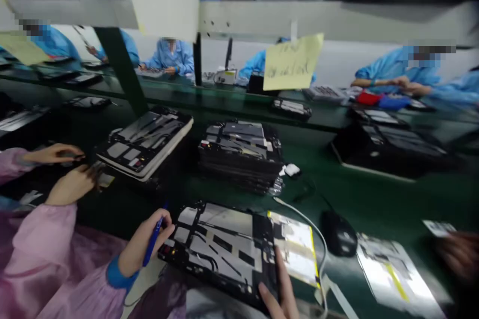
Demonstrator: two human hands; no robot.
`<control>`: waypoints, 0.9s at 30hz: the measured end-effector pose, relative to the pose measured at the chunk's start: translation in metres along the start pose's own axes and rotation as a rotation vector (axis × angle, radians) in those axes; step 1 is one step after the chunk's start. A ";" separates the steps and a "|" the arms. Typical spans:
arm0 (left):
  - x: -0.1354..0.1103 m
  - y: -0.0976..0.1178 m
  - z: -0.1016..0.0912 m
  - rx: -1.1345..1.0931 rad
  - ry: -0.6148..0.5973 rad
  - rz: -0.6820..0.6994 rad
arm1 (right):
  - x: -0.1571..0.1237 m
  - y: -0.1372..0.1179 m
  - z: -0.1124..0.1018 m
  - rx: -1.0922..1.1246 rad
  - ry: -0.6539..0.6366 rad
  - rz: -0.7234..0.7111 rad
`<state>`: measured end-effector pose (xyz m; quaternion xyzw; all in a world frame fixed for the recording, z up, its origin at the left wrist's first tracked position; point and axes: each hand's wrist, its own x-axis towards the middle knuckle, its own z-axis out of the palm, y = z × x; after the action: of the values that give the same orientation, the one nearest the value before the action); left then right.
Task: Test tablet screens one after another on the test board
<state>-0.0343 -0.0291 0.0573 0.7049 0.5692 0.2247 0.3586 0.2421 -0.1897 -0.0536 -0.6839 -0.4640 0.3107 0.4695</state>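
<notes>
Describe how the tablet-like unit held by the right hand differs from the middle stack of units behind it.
The held unit is single, while the middle stack has several layers.
The right hand grips the held unit at its edge; the middle stack rests on the green bench.
The held unit is nearer the camera, the middle stack farther back.
Both show dark frames with grey panels on top.

The left sleeve (92,291) is pale pink, with a bright blue band (119,275) at its end.
</notes>
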 end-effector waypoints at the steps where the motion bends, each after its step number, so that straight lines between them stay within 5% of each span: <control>1: 0.003 -0.001 0.001 0.058 -0.046 -0.002 | -0.003 -0.001 0.006 -0.029 -0.010 0.015; 5: 0.017 -0.001 0.009 0.181 -0.164 0.012 | 0.003 -0.011 0.018 -0.210 0.017 -0.051; 12: 0.030 0.000 0.022 0.170 -0.044 0.034 | 0.047 -0.031 0.023 -0.518 0.082 -0.234; 18: 0.031 0.010 0.021 0.138 0.023 0.022 | 0.079 -0.035 0.017 -0.451 -0.015 -0.235; 27: 0.040 0.012 0.023 0.220 -0.015 0.031 | 0.076 -0.033 0.015 -0.403 -0.039 -0.232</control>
<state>0.0000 0.0025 0.0483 0.7503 0.5769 0.1612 0.2797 0.2459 -0.1098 -0.0277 -0.6997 -0.6013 0.1690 0.3469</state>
